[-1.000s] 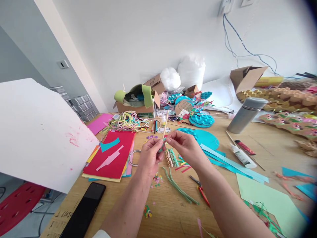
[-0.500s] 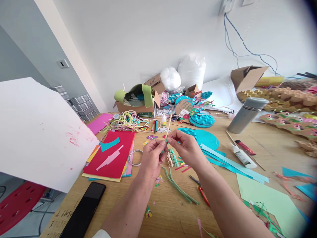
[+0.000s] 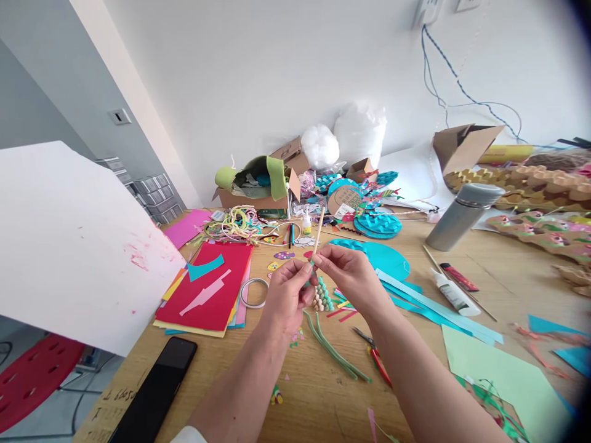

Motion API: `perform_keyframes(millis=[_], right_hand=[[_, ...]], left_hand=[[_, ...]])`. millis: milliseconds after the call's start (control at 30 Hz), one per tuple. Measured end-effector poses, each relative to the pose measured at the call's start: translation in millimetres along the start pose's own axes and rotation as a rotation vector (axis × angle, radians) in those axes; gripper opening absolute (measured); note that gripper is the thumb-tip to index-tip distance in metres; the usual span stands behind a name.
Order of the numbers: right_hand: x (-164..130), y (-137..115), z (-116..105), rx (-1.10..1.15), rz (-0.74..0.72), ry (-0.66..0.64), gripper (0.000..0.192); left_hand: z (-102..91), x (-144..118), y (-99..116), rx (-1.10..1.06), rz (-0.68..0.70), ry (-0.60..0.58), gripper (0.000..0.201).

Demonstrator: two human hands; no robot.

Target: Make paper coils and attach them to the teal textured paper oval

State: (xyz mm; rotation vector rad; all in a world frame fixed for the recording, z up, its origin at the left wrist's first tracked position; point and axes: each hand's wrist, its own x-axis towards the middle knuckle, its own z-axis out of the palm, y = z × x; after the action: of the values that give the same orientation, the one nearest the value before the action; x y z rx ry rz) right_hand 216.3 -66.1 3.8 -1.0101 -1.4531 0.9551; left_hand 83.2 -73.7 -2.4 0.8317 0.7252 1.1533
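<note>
Left hand [image 3: 287, 297]: raised above the table's middle, fingers curled, thumb and fingertips pinched on the lower part of a thin wooden stick [image 3: 317, 231]. Stick: nearly upright, top leaning slightly right and far, held clear of the table between both hands.

Right hand [image 3: 349, 275]: just right of the left hand, fingertips pressed together at the same spot on the stick, where a small teal strip [image 3: 310, 266] sits against the wood; whether the strip is wrapped around or merely laid on cannot be told.

Below the hands, on the wooden table [image 3: 323, 394]: a small bundle of pale and teal rolled pieces [image 3: 321, 296]; green pipe cleaners [image 3: 333, 349] running near-right; red-handled scissors [image 3: 373, 355] just right of them.

Left of the hands: a stack of coloured paper [image 3: 210, 289], red sheet on top with teal and pink cut-outs; a tape ring [image 3: 253, 293] at its right edge; a black phone [image 3: 152, 394] at the near edge; a large white board [image 3: 60, 246] overhanging the table's left side.

Right of the hands: long teal paper strips [image 3: 438, 311]; a white glue bottle [image 3: 452, 294]; a pale green sheet [image 3: 503, 375]; a grey flask [image 3: 462, 215] further off.

Far side: an open cardboard box [image 3: 258, 184], white stuffing [image 3: 344, 138], a tangle of cords [image 3: 235, 223].
</note>
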Motion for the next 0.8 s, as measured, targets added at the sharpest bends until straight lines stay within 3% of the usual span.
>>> perform_keyframes(millis=[133,333,433,600,800], right_hand=[[-3.5,-4.1,3.2,-0.267,-0.068,0.06,0.029],[-10.7,-8.2,16.0,-0.559,-0.246,0.218,0.02],[-8.6,-6.6,15.2,-0.478,-0.206,0.201,0.019],[-1.4,-2.1,4.6,-0.087,-0.007,-0.03,0.032],[-1.5,-0.8,4.1,-0.082,-0.01,-0.012,0.035]], left_hand=[[1.9,0.2,-4.9,0.04,0.044,0.023,0.038],[3.7,-2.4,-16.7,0.238,0.293,0.107,0.036],[2.5,-2.1,-16.4,0.232,0.281,0.109,0.037],[2.5,-0.1,-7.9,0.02,0.084,0.058,0.04],[5.6,-1.2,-6.6,0.029,0.082,0.047,0.041]])
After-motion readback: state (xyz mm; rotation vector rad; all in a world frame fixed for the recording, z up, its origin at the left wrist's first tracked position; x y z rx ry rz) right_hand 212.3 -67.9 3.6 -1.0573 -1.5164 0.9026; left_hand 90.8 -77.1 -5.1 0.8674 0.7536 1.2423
